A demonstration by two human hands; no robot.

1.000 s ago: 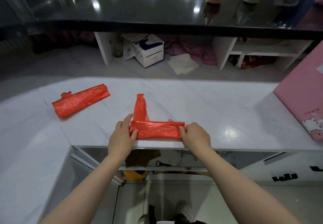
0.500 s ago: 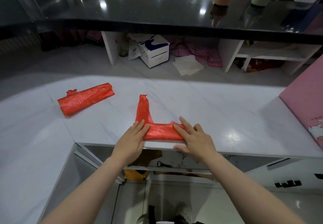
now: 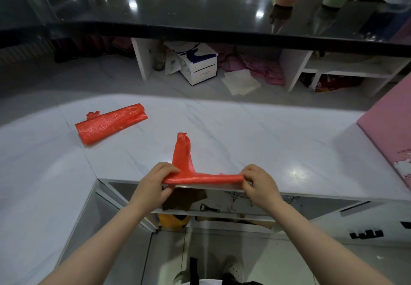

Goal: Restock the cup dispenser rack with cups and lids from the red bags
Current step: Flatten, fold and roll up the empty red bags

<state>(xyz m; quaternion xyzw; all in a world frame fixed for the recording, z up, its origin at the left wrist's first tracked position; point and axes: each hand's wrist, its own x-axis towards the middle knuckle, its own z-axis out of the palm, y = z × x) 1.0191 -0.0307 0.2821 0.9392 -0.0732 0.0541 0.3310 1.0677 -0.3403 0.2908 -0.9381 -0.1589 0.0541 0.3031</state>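
An empty red plastic bag [image 3: 201, 178] lies rolled into a thin strip along the front edge of the white marble counter [image 3: 266, 142], its handle end [image 3: 182, 149] pointing away from me. My left hand [image 3: 155, 182] pinches the strip's left end and my right hand [image 3: 258, 183] pinches its right end. A second red bag [image 3: 111, 123], folded flat, lies farther back on the left, apart from both hands. No cups, lids or dispenser rack are in view.
A black raised bar top [image 3: 200, 18] runs across the back. Under it stand a white box [image 3: 198, 63], papers [image 3: 240, 82] and pink bags. A pink panel [image 3: 387, 133] leans at the right. Shelves with small items sit below the counter edge.
The bag went from a flat folded band to a tighter, thinner roll. My hands went from pressing flat on it to pinching its two ends at the counter edge.
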